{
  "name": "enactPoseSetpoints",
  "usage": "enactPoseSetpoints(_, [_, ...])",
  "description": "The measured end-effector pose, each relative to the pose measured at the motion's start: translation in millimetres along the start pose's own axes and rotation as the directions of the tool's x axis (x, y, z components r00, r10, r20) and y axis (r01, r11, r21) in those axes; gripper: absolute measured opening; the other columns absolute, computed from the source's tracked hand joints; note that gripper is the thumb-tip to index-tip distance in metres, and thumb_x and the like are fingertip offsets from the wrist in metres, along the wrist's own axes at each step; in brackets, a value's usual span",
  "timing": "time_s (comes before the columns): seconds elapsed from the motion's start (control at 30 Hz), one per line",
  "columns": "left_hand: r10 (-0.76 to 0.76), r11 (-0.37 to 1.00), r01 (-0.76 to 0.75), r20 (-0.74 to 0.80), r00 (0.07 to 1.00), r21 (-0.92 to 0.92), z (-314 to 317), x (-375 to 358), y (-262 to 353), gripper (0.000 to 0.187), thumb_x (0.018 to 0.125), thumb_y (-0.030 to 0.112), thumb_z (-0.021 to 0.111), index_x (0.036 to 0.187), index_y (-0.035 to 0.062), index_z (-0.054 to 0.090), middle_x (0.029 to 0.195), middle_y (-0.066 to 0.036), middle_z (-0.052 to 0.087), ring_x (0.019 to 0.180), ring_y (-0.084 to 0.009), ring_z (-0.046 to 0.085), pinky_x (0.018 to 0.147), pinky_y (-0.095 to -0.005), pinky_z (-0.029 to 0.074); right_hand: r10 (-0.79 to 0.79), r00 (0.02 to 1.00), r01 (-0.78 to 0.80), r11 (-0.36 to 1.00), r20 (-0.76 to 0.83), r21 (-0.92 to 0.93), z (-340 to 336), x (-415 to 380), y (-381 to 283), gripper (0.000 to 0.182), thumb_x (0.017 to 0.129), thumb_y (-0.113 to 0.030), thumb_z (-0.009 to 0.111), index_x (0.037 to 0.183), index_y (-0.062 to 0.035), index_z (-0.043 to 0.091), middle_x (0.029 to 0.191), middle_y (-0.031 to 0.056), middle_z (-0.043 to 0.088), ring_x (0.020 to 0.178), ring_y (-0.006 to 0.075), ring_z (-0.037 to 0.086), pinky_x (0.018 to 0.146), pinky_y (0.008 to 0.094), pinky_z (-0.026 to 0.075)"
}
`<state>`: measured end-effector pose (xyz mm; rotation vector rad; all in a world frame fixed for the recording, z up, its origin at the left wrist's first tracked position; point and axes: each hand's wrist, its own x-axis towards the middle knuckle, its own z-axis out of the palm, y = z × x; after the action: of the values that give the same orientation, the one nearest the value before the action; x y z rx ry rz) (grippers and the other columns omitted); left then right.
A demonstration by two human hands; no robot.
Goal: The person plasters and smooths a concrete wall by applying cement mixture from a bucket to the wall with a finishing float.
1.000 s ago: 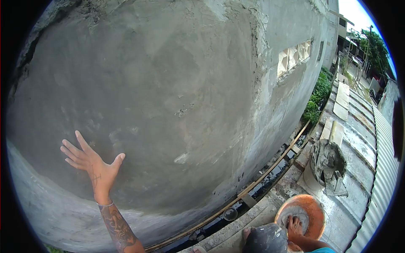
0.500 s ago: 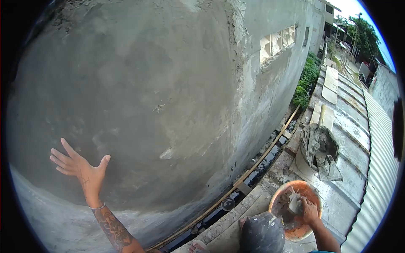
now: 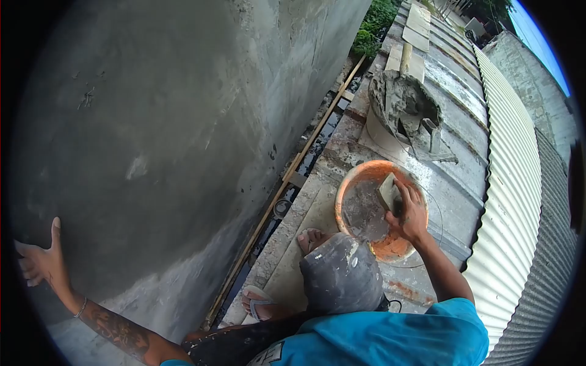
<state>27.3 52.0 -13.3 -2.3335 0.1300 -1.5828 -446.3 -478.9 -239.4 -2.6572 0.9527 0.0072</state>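
My left hand is spread with fingers apart against the grey plastered wall, at the far left of the view. On the right, my right hand reaches into an orange tub and grips a grey-tan rectangular sponge. The sponge is tilted on edge above the murky grey water in the tub. Just beyond the tub stands a pale bucket with a mortar-caked liner and a tool handle resting in its mouth.
A narrow wet gap with a long wooden strip runs along the wall's foot. My sandalled foot is on the ledge beside it. Corrugated roofing borders the slab on the right. Boards lie farther along.
The view has swung right and down. My right hand has raised and turned the sponge in the tub. My left hand stays spread at the wall, now nearer the left edge of view.
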Motion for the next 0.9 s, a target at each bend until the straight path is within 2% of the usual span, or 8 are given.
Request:
enactPoseSetpoints(0.03, [0.010,1.000,-0.010,0.003,1.000,-0.006,-3.4,-0.6,2.5,0.126,0.067,0.072,0.074,0.154,0.0075,0.009,0.152,-0.037,0.009,0.142,-0.0548,0.005,0.108,-0.0722,0.007,-0.024,0.994,0.030,0.998,-0.108,0.055,-5.8,-0.5,-11.2,0.086,0.069,-0.026,0.074,0.146,-0.0131,0.037,0.132,0.0227,0.050,0.122,0.0423,0.048,0.107,0.0513,0.032])
enactPoseSetpoints(0.07, [0.022,1.000,-0.022,0.010,1.000,-0.021,-6.6,0.5,9.6,0.126,0.068,0.072,0.074,0.154,0.0072,0.009,0.152,-0.037,0.008,0.142,-0.0550,0.005,0.107,-0.0724,0.007,0.054,0.994,-0.060,0.996,0.095,0.060,-17.0,1.1,-21.3,0.085,0.070,-0.025,0.072,0.147,-0.0129,0.036,0.132,0.0229,0.049,0.121,0.0428,0.048,0.105,0.0506,0.034])
enactPoseSetpoints(0.13, [-0.021,0.989,0.033,0.086,0.996,-0.145,-29.6,1.2,32.3,0.130,0.065,0.072,0.076,0.155,0.0129,0.003,0.152,-0.039,-0.004,0.142,-0.0557,-0.008,0.108,-0.0724,0.004,0.021,0.998,-0.031,0.987,0.063,0.161,-18.5,7.9,-24.3,0.084,0.072,-0.023,0.071,0.147,-0.0123,0.035,0.131,0.0229,0.049,0.121,0.0430,0.048,0.105,0.0498,0.034])
enactPoseSetpoints(0.23, [-0.042,0.980,0.067,0.134,0.990,-0.188,-51.3,3.1,44.6,0.137,0.061,0.071,0.077,0.156,0.0119,-0.002,0.155,-0.033,-0.013,0.143,-0.0528,-0.014,0.111,-0.0677,-0.002,-0.106,0.976,0.172,0.912,-0.191,0.373,-11.7,59.1,-49.2,0.082,0.075,-0.019,0.072,0.147,-0.0104,0.035,0.134,0.0237,0.047,0.122,0.0438,0.047,0.104,0.0492,0.035])
enactPoseSetpoints(0.43, [-0.107,0.962,0.156,0.219,0.970,-0.222,-60.0,6.4,47.8,0.143,0.056,0.068,0.081,0.156,0.0124,-0.006,0.157,-0.028,-0.019,0.145,-0.0452,-0.022,0.113,-0.0638,-0.008,-0.518,0.572,0.750,0.644,-0.635,0.150,-26.4,199.2,-236.7,0.074,0.080,-0.023,0.075,0.145,-0.0123,0.042,0.142,0.0254,0.040,0.125,0.0422,0.043,0.103,0.0502,0.035])
enactPoseSetpoints(0.57, [-0.120,0.960,0.182,0.273,0.954,-0.214,-64.1,7.6,49.1,0.146,0.055,0.065,0.084,0.155,0.0103,-0.007,0.155,-0.031,-0.020,0.142,-0.0500,-0.022,0.111,-0.0673,-0.007,-0.449,0.311,0.856,0.516,-0.838,0.042,-79.9,279.3,-379.2,0.067,0.085,-0.024,0.071,0.146,-0.0197,0.043,0.142,0.0262,0.041,0.126,0.0408,0.043,0.103,0.0495,0.033])
enactPoseSetpoints(0.73, [-0.119,0.965,0.163,0.213,0.970,-0.204,-56.0,6.5,47.9,0.146,0.054,0.075,0.077,0.156,0.0102,-0.005,0.157,-0.028,-0.019,0.145,-0.0457,-0.021,0.112,-0.0656,-0.007,-0.238,0.123,0.778,0.626,-0.963,-0.055,-191.1,324.6,-454.7,0.058,0.092,-0.029,0.062,0.146,-0.0206,0.043,0.137,0.0274,0.044,0.119,0.0395,0.046,0.099,0.0478,0.032])
enactPoseSetpoints(0.9, [-0.117,0.969,0.159,0.218,0.969,-0.188,-54.5,2.9,45.6,0.145,0.054,0.080,0.073,0.156,0.0102,-0.004,0.158,-0.027,-0.018,0.145,-0.0446,-0.020,0.112,-0.0654,-0.007,-0.229,0.185,0.791,0.612,-0.956,0.006,-162.8,312.3,-446.7,0.060,0.090,-0.029,0.064,0.146,-0.0193,0.044,0.133,0.0280,0.046,0.114,0.0387,0.048,0.097,0.0483,0.032])
